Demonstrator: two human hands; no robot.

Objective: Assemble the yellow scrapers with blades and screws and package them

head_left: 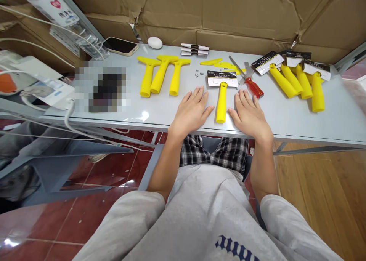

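Observation:
My left hand [192, 111] lies flat on the table, palm down and fingers stretched out, holding nothing. My right hand [249, 113] rests the same way on the other side. Between them, touched by neither, is a yellow-handled scraper [221, 105] with a black-and-white card sleeve [222, 79] over its head. A red-handled screwdriver [254, 88] lies just beyond my right fingertips, its shaft pointing away. Small screws [197, 75] are scattered ahead of my left fingers. Flat yellow pieces [211, 62] lie behind them, near a metal blade piece [248, 69].
Three yellow scraper handles [162, 75] without cards lie to the left. Several carded scrapers [303, 82] sit at the right. Folded card sleeves [195, 50], a white egg-shaped object [154, 43] and a phone [121, 46] line the back. White cables [68, 116] hang at the left edge.

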